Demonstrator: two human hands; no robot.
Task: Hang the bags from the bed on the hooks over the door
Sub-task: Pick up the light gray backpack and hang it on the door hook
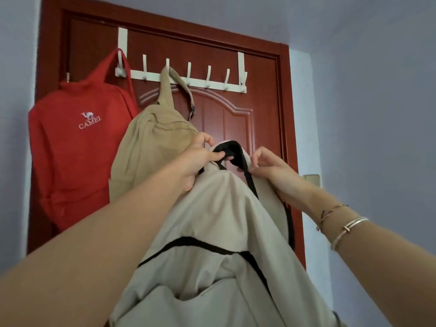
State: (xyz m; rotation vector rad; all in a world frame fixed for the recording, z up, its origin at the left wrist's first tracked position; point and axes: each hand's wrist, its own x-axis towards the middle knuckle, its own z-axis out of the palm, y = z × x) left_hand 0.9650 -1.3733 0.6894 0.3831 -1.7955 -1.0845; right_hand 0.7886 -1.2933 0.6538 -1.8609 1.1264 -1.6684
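Observation:
I hold a light grey backpack (212, 232) with black trim up in front of the door, below the hooks. My left hand (198, 159) grips its black top loop (232, 149) from the left. My right hand (266, 166) pinches the bag's top edge at the right of the loop. A white over-door hook rack (188, 80) spans the top of the door. A red backpack (75, 142) marked CAMEL hangs from the leftmost hook. A tan bag (151, 149) hangs by its strap from the third hook. Several hooks to the right are bare.
The dark red wooden door (236, 114) fills the middle, with its frame on both sides. Pale blue-grey walls (365, 102) stand left and right. A light switch plate (312, 179) sits on the wall right of the frame.

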